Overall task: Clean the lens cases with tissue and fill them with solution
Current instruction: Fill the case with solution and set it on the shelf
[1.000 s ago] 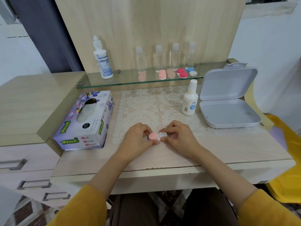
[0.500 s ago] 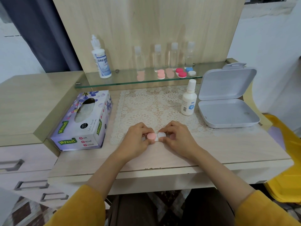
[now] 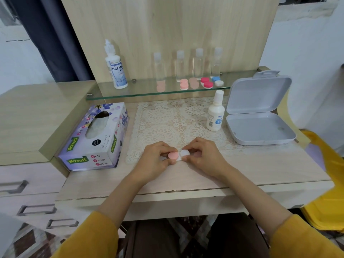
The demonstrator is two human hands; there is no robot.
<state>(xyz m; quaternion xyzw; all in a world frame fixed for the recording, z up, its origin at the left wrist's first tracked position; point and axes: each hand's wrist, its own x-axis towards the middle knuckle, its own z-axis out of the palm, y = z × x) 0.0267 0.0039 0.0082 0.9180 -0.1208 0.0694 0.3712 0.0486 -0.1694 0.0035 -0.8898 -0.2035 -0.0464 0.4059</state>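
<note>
Sits at a pale bench [image 3: 260,170], yellow sleeves [image 3: 89,237] bunched near the elbows. Holds a lens case [image 3: 179,158] between both hands at the bench's front middle, right at the near edge of a lace mat [image 3: 163,120]. Grips its pink cap [image 3: 173,156] with the left hand [image 3: 156,161], fingers [image 3: 167,147] curled over the cap's far rim. Pinches its white cap [image 3: 185,152] with the right hand [image 3: 204,157], forefinger and thumb closed on the rim, the other fingers folded. Cannot tell whether the case rests on the bench or hangs just above it.

Has a tissue box [image 3: 95,138] lying aslant to the left, well apart from the hands, tissue showing in its top slot. Has a small bottle [image 3: 215,114] upright and capped at the mat's right side, just beside an open grey box [image 3: 260,127] with its lid tilted back.

Faces a glass shelf [image 3: 130,93] at the back. Finds there a tall bottle [image 3: 116,69] marked DREAM EYE at the left, four clear bottles [image 3: 179,66] in a row to its right, and before them a pink case [image 3: 184,84], a red case [image 3: 207,83] and a blue-and-white case [image 3: 217,81].

Shows drawers [image 3: 28,211] low at the left and something yellow [image 3: 325,192] at the right edge.
</note>
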